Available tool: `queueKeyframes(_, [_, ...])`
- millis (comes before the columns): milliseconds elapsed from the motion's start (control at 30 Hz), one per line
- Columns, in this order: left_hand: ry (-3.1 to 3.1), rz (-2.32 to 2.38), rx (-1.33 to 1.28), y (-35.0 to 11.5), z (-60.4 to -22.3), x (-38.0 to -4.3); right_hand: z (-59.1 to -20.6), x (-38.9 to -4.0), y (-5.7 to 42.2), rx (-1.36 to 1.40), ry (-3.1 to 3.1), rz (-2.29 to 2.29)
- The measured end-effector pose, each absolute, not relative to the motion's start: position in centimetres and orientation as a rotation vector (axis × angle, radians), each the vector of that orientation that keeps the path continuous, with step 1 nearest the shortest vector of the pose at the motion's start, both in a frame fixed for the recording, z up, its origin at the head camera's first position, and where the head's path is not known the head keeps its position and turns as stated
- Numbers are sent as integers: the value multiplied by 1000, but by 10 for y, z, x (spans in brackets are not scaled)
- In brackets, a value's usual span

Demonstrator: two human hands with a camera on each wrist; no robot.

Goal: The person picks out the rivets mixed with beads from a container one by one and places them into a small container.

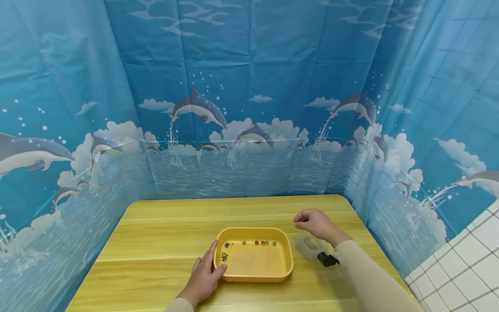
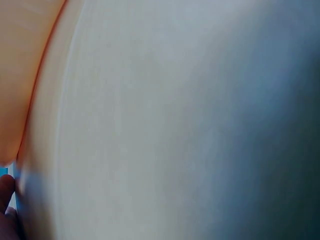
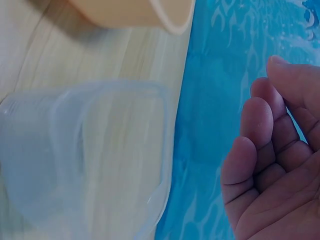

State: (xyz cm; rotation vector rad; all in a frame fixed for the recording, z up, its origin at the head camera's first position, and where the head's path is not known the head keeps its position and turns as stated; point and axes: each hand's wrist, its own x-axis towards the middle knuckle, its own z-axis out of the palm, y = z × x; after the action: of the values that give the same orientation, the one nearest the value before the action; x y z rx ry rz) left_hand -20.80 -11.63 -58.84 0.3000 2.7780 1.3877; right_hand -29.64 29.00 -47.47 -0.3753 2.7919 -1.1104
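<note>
My left hand [image 1: 204, 275] holds the left side of a yellow tray [image 1: 253, 276], thumb over the near corner rim and fingers along the outer wall. Several small glass marbles [image 1: 256, 243] lie inside the tray, along its far and left sides. My right hand [image 1: 317, 224] hovers right of the tray, above a clear plastic container [image 1: 309, 247]. Thumb and index tips meet while the other fingers [image 3: 256, 122] curl loosely. I cannot tell whether something small sits between those tips. In the left wrist view, only some fingertips [image 2: 6, 190] show at the lower left edge.
Both tray and container stand on a yellow wood-grain table [image 1: 163, 234]. A blue dolphin-print curtain [image 1: 249, 173] hangs behind the table and along both sides. A black device [image 1: 328, 259] sits at my right wrist, overlapping the container's near side in the head view.
</note>
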Motion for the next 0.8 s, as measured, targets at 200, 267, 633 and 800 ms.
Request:
queueKeyframes(200, [2773, 1395, 296, -116, -588, -208, -479, -295, 305, -367, 2815, -1071])
queueKeyframes(267, [2768, 1399, 294, -116, -588, -208, -481, -294, 308, -351, 2823, -1062])
queueKeyframes(633, [2767, 1410, 293, -116, -590, -209, -487, -289, 327, -290, 2816, -1056])
queueKeyframes(800, [2763, 1413, 293, -115, -589, -208, -491, -289, 333, -264, 2812, -1037])
